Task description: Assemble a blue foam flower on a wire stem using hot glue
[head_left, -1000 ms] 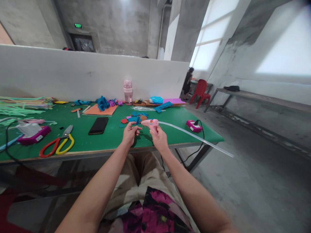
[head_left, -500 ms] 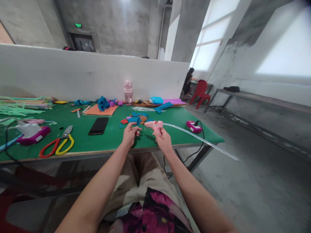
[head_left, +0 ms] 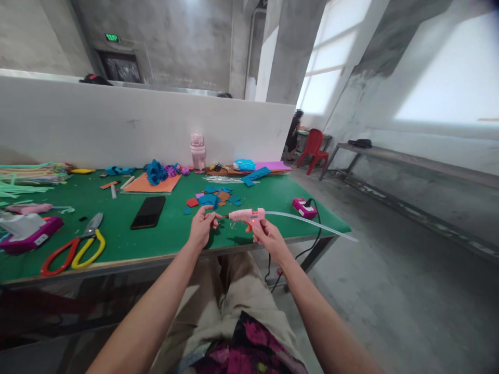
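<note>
A: Holding the glue gun (head_left: 246, 215) level, is that the trick here?

B: I'd judge so. The right hand (head_left: 268, 236) is clenched round its grip, above the near edge of the worktop (head_left: 117, 236), nozzle pointing left. The left hand (head_left: 201, 228) pinches a small felt piece (head_left: 214, 215) right at the nozzle tip. Keep the fingertips back from the tip, squeeze gently, and lay only a small bead.

A: And the long clear glue stick (head_left: 312, 223)?

B: It trails out of the back of the gun to the right, past the worktop's end. Best not to let it knock anything, so turn the gun slowly.

A: What lies around?

B: Just beyond the hands, cut felt scraps (head_left: 210, 197) in blue, red and brown. Left of those a dark phone (head_left: 148, 212), farther left scissors (head_left: 76, 248) with red and yellow handles. To the right, a pink power strip (head_left: 304, 208) with a cord plugged in. At the far edge, a pink bottle (head_left: 197, 151).

A: Any writing?

B: Only a green sign (head_left: 112, 37) high on the far wall; too small to read. No brand visible on the gun.
</note>
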`<state>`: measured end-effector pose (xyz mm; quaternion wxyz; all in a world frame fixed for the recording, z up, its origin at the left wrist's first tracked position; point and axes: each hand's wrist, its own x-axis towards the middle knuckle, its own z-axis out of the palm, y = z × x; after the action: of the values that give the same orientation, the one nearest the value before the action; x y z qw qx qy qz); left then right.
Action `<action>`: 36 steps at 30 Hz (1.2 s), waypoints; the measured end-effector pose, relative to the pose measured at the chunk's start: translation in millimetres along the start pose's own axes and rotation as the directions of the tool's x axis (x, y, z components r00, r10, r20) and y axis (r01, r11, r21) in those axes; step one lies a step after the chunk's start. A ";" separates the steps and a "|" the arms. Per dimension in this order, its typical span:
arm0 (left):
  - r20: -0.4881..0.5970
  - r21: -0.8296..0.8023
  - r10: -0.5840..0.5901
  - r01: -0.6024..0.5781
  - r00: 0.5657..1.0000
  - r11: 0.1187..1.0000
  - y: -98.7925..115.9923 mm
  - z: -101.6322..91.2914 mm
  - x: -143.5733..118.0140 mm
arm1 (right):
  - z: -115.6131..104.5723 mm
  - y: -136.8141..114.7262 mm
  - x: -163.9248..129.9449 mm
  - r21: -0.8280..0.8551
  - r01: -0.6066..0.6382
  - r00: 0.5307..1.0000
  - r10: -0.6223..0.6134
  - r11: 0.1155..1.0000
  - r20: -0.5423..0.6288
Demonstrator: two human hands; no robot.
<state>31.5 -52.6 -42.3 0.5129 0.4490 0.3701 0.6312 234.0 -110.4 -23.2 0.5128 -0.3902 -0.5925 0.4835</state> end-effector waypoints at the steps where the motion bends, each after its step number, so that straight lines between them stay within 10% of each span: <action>1: 0.004 -0.007 -0.004 0.004 1.000 1.000 1.0 -0.2 -0.2 | -1.7 -0.6 0.3 -0.032 -0.005 1.000 0.006 0.999 0.010; 13: 0.035 0.032 -0.116 0.115 0.993 0.993 17.7 -2.7 34.0 | -28.8 15.7 34.1 -0.121 -0.064 0.996 0.071 0.991 0.053; 21: 0.098 0.079 -0.207 0.200 0.973 0.977 16.3 9.9 87.2 | -47.2 39.4 74.9 -0.210 -0.292 0.943 0.244 0.933 -0.227; 30: 0.113 -0.002 -0.258 0.260 0.960 0.966 3.1 1.0 94.9 | -60.0 38.2 88.8 -0.865 -0.166 0.974 -0.061 0.473 -0.220; 36: 0.098 0.011 -0.251 0.251 0.963 0.968 5.3 3.8 86.5 | -42.8 12.3 83.0 -0.850 -0.239 0.917 -0.180 0.469 -0.357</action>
<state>27.3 31.1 -19.9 0.6067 0.4288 0.3979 0.5382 261.6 -20.7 -15.8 0.3380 -0.6978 -0.6310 0.0271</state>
